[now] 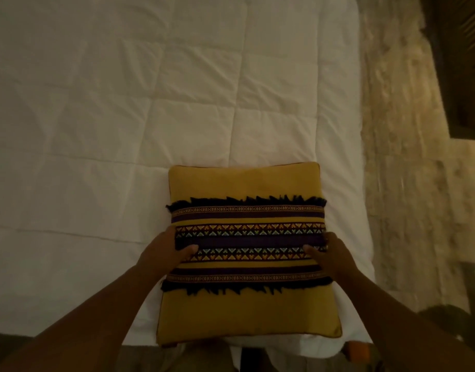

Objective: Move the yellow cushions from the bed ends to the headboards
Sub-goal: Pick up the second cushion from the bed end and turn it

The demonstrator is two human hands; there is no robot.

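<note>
Head view shows my two hands on the yellow cushion (247,253) — my left hand (165,253) grips its left edge and my right hand (331,257) grips its right edge, both thumbs pressed on the patterned band. It lies at the near end of the bed, on the white quilt (123,103), close to the right side.

matt woven cushion (247,251), quilted cloth bedcover (123,103)
</note>
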